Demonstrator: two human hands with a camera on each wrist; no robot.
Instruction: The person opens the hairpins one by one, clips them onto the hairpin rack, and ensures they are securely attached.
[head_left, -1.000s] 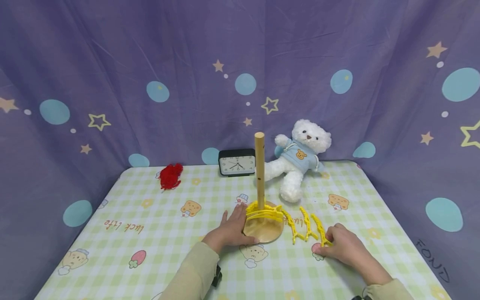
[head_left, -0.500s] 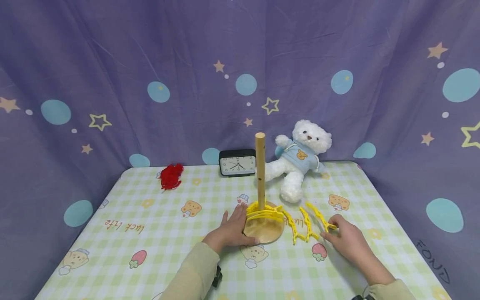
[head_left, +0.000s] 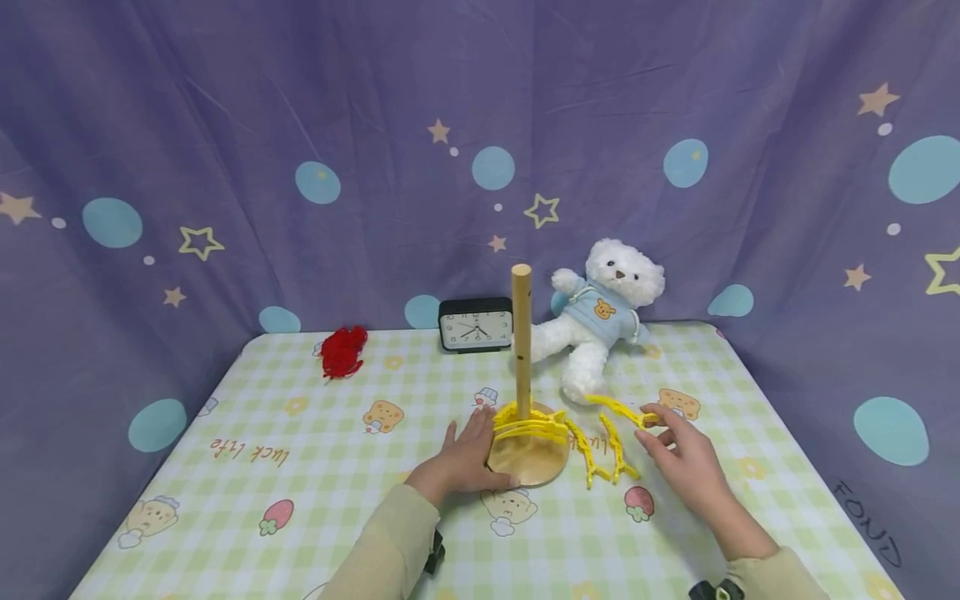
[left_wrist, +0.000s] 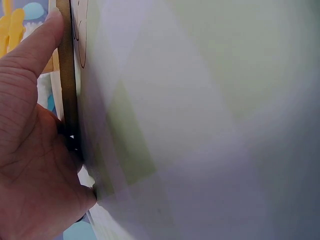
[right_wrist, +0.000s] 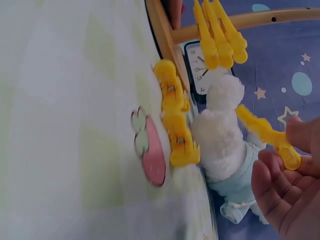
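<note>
A purple curtain (head_left: 390, 92) printed with stars and blue spots hangs behind a desk (head_left: 210, 533) spread with green-checked cloth, where a white teddy bear (head_left: 596, 321) in a light-blue top slumps near the back edge. In front stands an upright wooden post on a round base, a stand (head_left: 522, 342) steadied by a person's left hand (head_left: 463, 460), its fingers extended along the base's left side, the thumb reaching across the front edge. The right hand (head_left: 686, 458), its arm slanting in from the lower right, has thumb and forefinger together in a pinch, the other fingers loosely bent. A black-framed clock (head_left: 476, 325) sits behind the post; a red tangled bundle (head_left: 342, 352) lies at far left. Several yellow plastic pieces (head_left: 529, 429) cluster by the post's foot, and two loose pieces (head_left: 618, 450) lie on the cloth to the right. Pinched by one end, another piece (head_left: 617, 407) is held above the desk, its free end pointing toward the stand.
</note>
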